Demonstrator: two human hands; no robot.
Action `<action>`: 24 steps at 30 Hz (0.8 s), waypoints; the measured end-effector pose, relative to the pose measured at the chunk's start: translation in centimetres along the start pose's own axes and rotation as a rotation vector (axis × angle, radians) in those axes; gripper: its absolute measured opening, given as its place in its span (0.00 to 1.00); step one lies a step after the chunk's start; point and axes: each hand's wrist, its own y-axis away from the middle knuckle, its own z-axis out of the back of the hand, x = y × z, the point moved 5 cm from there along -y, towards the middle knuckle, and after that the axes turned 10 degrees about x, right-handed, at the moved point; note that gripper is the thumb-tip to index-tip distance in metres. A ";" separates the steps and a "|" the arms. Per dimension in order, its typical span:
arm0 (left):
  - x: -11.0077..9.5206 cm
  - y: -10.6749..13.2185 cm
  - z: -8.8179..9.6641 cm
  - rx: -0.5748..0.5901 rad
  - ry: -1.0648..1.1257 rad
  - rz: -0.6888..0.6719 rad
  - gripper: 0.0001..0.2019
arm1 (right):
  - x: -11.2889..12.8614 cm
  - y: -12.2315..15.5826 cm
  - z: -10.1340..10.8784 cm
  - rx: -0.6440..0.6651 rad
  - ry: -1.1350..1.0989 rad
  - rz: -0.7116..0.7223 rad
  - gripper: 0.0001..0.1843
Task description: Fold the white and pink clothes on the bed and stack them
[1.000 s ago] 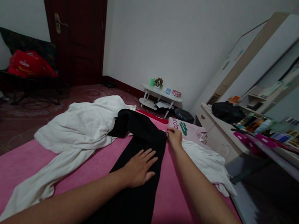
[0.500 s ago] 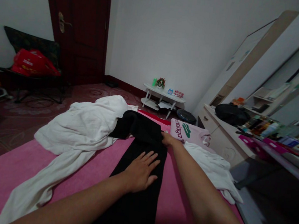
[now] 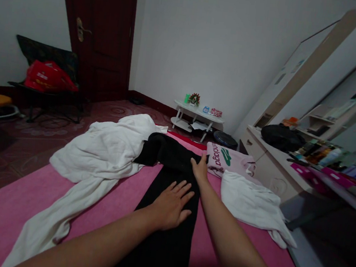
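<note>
A pair of black trousers point(image 3: 167, 231) lies lengthwise on the pink bed cover point(image 3: 104, 215), its far end bunched and folded over. My left hand point(image 3: 173, 203) rests flat on top of the trousers, fingers spread. At their far right edge, my right hand point(image 3: 200, 169) grips the cloth, thumb on the near side; some fingertips are hidden. Left of the trousers spreads a crumpled white garment point(image 3: 105, 151), one sleeve trailing toward me. To the right lie a folded pink garment point(image 3: 241, 161) with green and purple print and a white garment point(image 3: 250, 201).
A dresser point(image 3: 259, 155) with a black bag point(image 3: 282, 137) and bottles borders the bed on the right. Beyond the bed stand a small white table point(image 3: 196, 114) and a round black object point(image 3: 225, 139). A chair holding a red bag point(image 3: 47, 76) is at the left.
My right hand has shifted slightly at the trousers' far edge, its thumb now showing apart from the fingers. My left hand stays flat on the cloth. The view has turned slightly left.
</note>
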 end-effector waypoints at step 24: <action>-0.2 1.0 1.4 -0.059 0.212 -0.122 0.21 | 4.5 7.5 -2.8 0.413 0.247 0.093 0.34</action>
